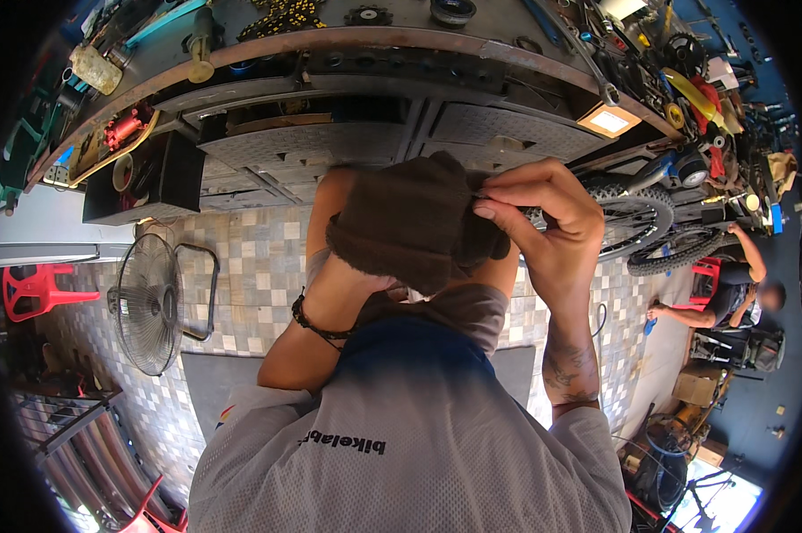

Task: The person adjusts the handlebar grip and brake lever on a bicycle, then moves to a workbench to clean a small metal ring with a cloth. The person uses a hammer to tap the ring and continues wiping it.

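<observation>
A dark brown cloth (392, 222) with a fuzzy edge is bunched in front of my lap. My left hand (363, 282) supports it from below and behind, and its fingers are hidden by the fabric. A dark beaded bracelet (305, 313) circles that wrist. At the cloth's right side, my right hand (543, 211) is raised with thumb and forefinger pinched together. Something thin and small shows at those fingertips, next to the fabric, too small to name.
Ahead runs a workbench (347, 37) with metal drawers (307, 147) beneath. A bench vise-like tool (201, 49) and wrenches (603, 89) lie on it. A floor fan (156, 305) stands left, a red stool (41, 291) beyond. Bicycle wheels (636, 222) and a seated person (738, 298) are right.
</observation>
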Motion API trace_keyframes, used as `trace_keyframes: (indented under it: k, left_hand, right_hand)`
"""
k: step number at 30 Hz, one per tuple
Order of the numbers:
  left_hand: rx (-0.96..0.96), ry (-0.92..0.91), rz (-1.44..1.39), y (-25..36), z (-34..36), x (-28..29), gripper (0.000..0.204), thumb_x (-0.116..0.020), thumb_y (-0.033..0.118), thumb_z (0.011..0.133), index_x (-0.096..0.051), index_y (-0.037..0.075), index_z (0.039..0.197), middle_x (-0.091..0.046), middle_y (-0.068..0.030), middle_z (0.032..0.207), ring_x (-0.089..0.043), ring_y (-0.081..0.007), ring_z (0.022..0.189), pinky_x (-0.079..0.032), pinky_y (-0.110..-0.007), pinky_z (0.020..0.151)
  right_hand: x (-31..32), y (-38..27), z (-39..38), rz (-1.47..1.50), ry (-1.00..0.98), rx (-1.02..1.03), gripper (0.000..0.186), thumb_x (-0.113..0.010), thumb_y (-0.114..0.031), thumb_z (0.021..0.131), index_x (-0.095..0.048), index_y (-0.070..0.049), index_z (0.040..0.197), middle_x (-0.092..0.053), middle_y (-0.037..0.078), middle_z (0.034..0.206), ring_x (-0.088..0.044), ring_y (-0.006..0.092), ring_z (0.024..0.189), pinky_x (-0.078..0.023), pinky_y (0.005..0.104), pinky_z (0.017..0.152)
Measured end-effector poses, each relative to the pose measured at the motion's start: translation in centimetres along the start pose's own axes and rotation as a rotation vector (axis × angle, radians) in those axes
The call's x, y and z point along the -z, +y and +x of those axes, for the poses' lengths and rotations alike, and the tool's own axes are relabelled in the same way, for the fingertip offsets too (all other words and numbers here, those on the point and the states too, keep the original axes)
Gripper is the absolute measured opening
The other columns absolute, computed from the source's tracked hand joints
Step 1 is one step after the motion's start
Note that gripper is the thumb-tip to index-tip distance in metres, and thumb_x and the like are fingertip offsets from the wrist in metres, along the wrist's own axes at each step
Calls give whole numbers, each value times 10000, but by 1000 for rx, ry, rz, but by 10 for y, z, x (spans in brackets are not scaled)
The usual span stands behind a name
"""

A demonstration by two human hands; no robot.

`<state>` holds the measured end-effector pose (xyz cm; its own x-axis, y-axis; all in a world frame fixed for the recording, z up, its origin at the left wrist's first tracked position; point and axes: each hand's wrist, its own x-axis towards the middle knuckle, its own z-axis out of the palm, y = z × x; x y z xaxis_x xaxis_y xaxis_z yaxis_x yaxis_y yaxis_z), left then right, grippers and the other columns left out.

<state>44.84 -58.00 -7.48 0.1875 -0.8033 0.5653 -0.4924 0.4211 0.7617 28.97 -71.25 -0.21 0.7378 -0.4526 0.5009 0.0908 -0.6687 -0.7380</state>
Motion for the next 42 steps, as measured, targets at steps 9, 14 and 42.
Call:
trace_keyframes:
  k: [9, 14, 42]
  left_hand:
    - [124, -80, 181, 13, 6, -4, 451, -755, 148, 850, -660, 13, 1270, -719, -134, 1200, -726, -286, 1022, -602, -384, 878]
    - [359, 58, 95, 16, 0, -13, 421, -744, 186, 842, -691, 25, 1226, -714, -160, 1192, -720, -312, 1018, -588, -378, 858]
    - [244, 75, 918, -2, -11, 3, 555, -777, 242, 720, -645, 49, 1224, -632, -191, 1040, -645, -374, 939, -545, -447, 808]
  right_hand:
    - [-4, 3, -11, 430, 128, -271, 113, -796, 107, 860, -753, 32, 932, -714, 106, 1027, -695, 125, 910, -569, 240, 766]
    - [-4, 1, -12, 309, 121, -299, 105, -799, 97, 865, -748, 33, 931, -700, 95, 989, -688, 119, 903, -562, 231, 754]
    - [-46, 111, -101, 1377, 61, -782, 604, -677, -344, 1036, -440, -56, 1512, -583, 114, 1472, -533, 229, 1390, -411, 402, 1175]
